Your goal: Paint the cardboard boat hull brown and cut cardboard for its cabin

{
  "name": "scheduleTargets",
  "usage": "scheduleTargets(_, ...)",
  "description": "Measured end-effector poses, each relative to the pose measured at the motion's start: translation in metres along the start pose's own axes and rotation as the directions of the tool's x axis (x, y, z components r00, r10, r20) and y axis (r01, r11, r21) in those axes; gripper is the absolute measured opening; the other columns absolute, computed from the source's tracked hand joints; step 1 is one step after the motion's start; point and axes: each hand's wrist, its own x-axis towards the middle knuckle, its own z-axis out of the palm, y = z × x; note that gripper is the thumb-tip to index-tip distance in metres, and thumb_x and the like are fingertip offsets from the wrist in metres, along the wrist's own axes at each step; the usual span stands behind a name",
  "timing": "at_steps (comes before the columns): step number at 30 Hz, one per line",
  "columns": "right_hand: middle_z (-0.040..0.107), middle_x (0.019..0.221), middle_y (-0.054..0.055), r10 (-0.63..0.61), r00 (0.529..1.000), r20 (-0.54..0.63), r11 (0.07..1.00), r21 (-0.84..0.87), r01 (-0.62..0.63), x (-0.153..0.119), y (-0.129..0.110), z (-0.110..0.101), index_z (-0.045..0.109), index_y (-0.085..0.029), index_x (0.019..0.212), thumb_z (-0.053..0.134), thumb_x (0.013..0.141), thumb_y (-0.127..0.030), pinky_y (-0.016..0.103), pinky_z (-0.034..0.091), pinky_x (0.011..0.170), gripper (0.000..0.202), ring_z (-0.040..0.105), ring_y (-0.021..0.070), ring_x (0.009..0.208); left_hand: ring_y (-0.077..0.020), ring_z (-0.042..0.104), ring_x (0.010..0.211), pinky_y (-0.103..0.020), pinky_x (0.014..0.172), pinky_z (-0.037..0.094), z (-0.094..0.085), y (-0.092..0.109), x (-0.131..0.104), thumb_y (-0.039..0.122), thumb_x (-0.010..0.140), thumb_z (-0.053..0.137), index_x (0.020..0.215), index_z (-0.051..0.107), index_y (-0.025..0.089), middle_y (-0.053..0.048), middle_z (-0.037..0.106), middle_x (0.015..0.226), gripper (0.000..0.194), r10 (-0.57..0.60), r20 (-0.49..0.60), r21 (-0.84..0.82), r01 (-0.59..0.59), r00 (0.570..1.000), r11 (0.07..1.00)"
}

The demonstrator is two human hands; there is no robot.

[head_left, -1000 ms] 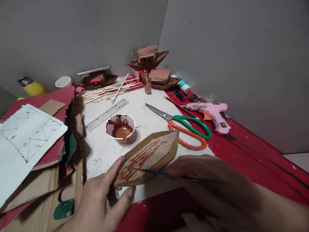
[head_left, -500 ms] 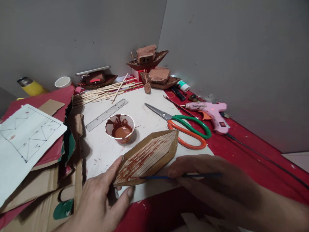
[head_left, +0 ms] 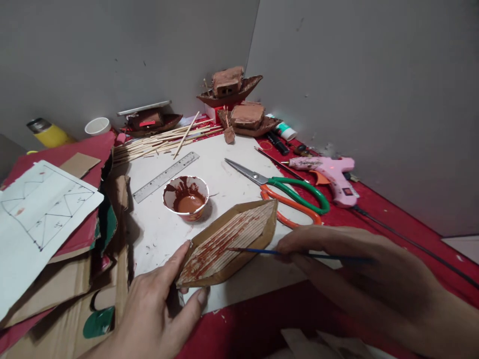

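Note:
A cardboard boat hull (head_left: pixel 232 239), its ridged inside streaked with red-brown paint, lies tilted on the white sheet (head_left: pixel 220 174). Fingers and thumb of my left hand (head_left: pixel 160 304) grip its near left end. My right hand (head_left: pixel 348 274) pinches a thin blue paintbrush (head_left: pixel 262 251), whose tip touches the ridges around the middle of the hull. Behind the hull stands a paper cup (head_left: pixel 186 198) with brown paint inside and smears on its wall. Green and orange scissors (head_left: pixel 277 189) lie just beyond the hull's right end.
Cardboard pieces and a drawn sheet (head_left: pixel 48 209) are piled at the left. Further back are a ruler (head_left: pixel 166 177), wooden sticks (head_left: pixel 160 144) and brown model boats (head_left: pixel 247 119). A pink glue gun (head_left: pixel 331 174) with a black cable lies at the right.
My right hand has moved up and to the right, and the brush tip has shifted from the hull's near edge to its middle. My left hand and the hull look almost unmoved.

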Motion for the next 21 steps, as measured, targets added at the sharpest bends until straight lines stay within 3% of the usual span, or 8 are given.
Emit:
scheduleTargets(5,0.072,0.083,-0.002,-0.046,0.998,0.031,0.998,0.032,0.045,-0.004,0.002,0.005,0.060,-0.031,0.105,0.054,0.090,-0.014,0.016,0.056,0.057,0.023,0.069,0.0122,0.068,-0.0107,0.057,0.039,-0.020,0.035,0.037,0.001,-0.001,0.000,0.033,0.091,0.058,0.141,0.044,0.014,0.005,0.066,0.059,0.056,-0.001,-0.004,0.017,0.001,1.000,1.000)
scheduleTargets(8,0.073,0.089,-0.002,-0.088,0.995,0.055,0.995,0.056,0.085,-0.006,0.001,0.011,0.056,-0.031,0.111,0.053,0.088,-0.012,0.017,0.058,0.065,0.030,0.071,0.0128,0.074,-0.0107,0.056,0.039,-0.020,0.036,0.038,0.001,-0.001,0.000,0.033,0.091,0.057,0.142,0.043,0.015,0.006,0.065,0.059,0.056,-0.004,-0.002,0.014,0.004,1.000,1.000)
scheduleTargets(16,0.074,0.095,-0.001,-0.044,0.998,0.055,0.996,0.081,0.039,-0.016,0.006,0.017,0.058,-0.032,0.116,0.058,0.089,-0.016,0.019,0.061,0.070,0.031,0.073,0.0148,0.080,-0.0102,0.056,0.039,-0.020,0.038,0.039,0.001,-0.001,0.000,0.033,0.091,0.058,0.142,0.043,0.016,0.006,0.066,0.060,0.056,0.006,-0.009,0.011,-0.006,1.000,1.000)
scheduleTargets(21,0.075,0.085,-0.001,-0.021,0.999,-0.045,0.999,0.028,0.022,-0.009,0.004,0.008,0.064,-0.030,0.107,0.059,0.085,-0.013,0.016,0.059,0.060,0.028,0.072,0.0136,0.069,-0.0096,0.055,0.038,-0.020,0.037,0.037,0.001,0.000,0.001,0.032,0.091,0.057,0.142,0.044,0.015,0.006,0.064,0.059,0.055,0.005,-0.007,0.005,-0.005,1.000,1.000)
